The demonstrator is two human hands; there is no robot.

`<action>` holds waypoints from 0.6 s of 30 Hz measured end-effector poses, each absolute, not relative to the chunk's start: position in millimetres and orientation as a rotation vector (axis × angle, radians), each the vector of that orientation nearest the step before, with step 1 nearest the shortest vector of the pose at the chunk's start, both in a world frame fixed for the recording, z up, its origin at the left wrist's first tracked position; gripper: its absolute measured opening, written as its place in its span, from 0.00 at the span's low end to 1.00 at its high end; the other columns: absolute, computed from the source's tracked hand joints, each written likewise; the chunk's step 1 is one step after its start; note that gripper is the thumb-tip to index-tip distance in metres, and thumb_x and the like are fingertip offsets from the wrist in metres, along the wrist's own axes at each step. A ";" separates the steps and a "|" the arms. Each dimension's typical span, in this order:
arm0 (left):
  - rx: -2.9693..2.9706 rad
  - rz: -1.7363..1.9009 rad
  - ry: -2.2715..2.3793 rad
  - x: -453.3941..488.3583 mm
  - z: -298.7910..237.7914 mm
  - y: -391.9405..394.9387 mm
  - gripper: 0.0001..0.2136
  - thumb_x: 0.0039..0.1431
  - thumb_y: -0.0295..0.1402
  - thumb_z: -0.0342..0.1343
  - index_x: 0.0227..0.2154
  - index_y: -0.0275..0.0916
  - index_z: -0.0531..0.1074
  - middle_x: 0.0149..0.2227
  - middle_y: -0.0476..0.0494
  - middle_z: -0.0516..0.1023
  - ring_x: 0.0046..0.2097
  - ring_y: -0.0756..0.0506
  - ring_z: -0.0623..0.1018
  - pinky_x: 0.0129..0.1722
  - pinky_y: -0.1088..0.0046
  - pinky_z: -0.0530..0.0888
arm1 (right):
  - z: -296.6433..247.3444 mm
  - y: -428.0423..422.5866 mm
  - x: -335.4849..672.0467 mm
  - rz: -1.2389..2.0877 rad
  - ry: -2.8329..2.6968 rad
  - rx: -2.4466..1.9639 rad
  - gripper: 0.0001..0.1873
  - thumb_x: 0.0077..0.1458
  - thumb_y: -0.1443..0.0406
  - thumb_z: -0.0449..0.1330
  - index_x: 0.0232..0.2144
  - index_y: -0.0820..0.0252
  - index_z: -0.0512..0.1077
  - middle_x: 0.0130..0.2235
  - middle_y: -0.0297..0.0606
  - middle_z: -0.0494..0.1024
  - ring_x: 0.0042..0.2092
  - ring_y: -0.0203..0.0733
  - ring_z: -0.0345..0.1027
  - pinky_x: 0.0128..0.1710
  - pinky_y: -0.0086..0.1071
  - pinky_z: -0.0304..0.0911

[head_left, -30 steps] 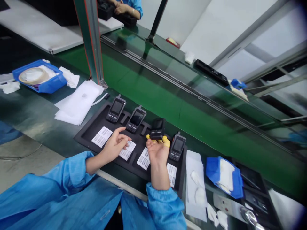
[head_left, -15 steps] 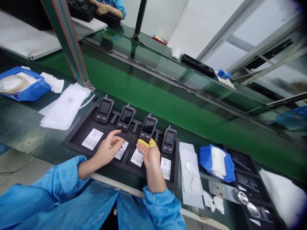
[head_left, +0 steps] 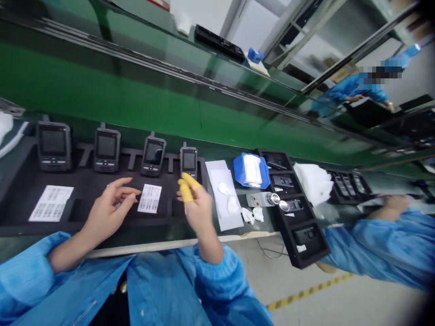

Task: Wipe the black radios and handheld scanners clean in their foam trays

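Observation:
A black foam tray (head_left: 81, 192) holds several black handheld devices standing in a row, among them one at the left (head_left: 53, 145) and one at the right end (head_left: 189, 160). White printed labels (head_left: 150, 198) lie in front of them. My left hand (head_left: 108, 206) hovers over the tray between two labels, fingers loosely spread, holding nothing. My right hand (head_left: 196, 209), with yellow finger cots on its fingertips, is raised just in front of the rightmost device, slightly blurred, fingers loosely bent and nothing in them.
Right of the tray lie a white sheet with cotton pads (head_left: 222, 190), a blue holder of white wipes (head_left: 251, 170) and a second black tray of parts (head_left: 294, 217). A green conveyor belt (head_left: 136, 99) runs behind. A co-worker's blue sleeve (head_left: 390, 244) is at the right.
My right hand held a device above the tray, set it back in its slot, then drew back empty. My view has swung right. My left hand stayed over the labels.

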State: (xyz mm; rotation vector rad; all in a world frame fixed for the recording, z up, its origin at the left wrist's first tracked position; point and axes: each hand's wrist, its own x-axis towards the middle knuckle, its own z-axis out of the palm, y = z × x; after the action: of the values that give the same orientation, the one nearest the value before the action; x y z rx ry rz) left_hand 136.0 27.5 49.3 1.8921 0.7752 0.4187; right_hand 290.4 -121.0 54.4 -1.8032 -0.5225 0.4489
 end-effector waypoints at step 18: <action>2.054 0.264 0.553 182.5 52.7 -18.0 0.19 0.58 0.45 0.49 0.49 0.41 0.64 0.40 0.41 0.78 0.36 0.43 0.77 0.34 0.71 0.74 | 41.3 -278.3 370.6 -0.309 -0.125 -2.742 0.22 0.54 0.60 0.47 0.43 0.63 0.75 0.37 0.46 0.71 0.37 0.43 0.64 0.40 0.35 0.59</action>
State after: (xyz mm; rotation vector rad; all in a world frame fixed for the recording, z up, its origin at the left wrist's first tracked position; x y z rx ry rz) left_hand 182.5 -18.0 52.7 2.0539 0.5530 0.2641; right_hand 370.6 -278.3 41.3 -2.7421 -0.1252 -0.3085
